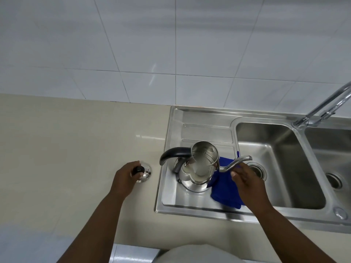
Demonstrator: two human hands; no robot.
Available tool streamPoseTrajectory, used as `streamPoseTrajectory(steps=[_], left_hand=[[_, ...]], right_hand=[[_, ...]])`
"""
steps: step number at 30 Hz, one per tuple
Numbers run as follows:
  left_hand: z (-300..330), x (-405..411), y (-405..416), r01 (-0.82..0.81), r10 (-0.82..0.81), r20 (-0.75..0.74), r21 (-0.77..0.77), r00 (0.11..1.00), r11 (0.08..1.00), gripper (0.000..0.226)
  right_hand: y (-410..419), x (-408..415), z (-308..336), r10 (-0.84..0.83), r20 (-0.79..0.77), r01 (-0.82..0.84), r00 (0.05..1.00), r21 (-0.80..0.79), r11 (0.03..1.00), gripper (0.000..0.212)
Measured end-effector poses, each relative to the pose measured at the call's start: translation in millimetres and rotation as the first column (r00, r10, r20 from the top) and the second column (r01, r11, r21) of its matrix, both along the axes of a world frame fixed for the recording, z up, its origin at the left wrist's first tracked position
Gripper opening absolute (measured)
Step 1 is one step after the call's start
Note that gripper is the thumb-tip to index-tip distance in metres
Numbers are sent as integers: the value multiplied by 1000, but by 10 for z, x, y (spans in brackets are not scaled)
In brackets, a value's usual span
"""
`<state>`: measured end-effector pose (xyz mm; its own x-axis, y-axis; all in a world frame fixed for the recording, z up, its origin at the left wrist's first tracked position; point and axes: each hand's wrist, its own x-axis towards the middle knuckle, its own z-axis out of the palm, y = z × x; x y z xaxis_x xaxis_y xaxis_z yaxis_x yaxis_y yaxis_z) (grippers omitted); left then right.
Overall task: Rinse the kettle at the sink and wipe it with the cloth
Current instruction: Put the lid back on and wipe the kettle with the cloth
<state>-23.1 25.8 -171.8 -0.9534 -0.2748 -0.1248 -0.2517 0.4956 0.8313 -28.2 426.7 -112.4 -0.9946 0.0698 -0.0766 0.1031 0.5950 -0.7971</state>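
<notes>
A steel kettle [197, 168] with a black handle stands upright and open on the sink's drainboard [190, 198]. Its thin curved spout points right. My right hand [247, 179] is closed around a blue cloth [224, 190] that presses against the spout and the kettle's right side. The round steel kettle lid [145, 172] rests on the counter left of the sink. My left hand [124, 177] grips its black knob.
The beige counter [76, 149] stretches left. Two steel basins lie right of the drainboard: the near basin [281, 168] with a drain strainer, and a second basin [330, 158]. A chrome tap [322, 109] rises at the back right. White tiled wall behind.
</notes>
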Motion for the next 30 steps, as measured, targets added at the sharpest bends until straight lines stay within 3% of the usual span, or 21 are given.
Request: streamPoseTrajectory(steps=[3, 8, 13, 19, 30], left_hand=[[64, -14, 8, -21, 21, -2, 30, 1000, 999, 40], [637, -204, 161, -10, -1, -205, -53, 979, 999, 39], [1290, -387, 777, 236, -231, -338, -26, 912, 971, 37], [1363, -502, 1569, 465, -476, -236, -103, 848, 879, 39], [1304, -586, 1693, 445, -465, -185, -141, 866, 885, 38]], right_hand=[[-13, -52, 16, -20, 5, 20, 1000, -16, 1000, 28], [-5, -135, 37, -28, -1, 28, 1000, -4, 1000, 14], [-1, -153, 34, -6, 10, 6, 1000, 1, 1000, 12], [-28, -137, 90, 0, 2, 0, 1000, 43, 999, 14], [-17, -123, 109, -1, -16, 2, 1000, 77, 997, 13]])
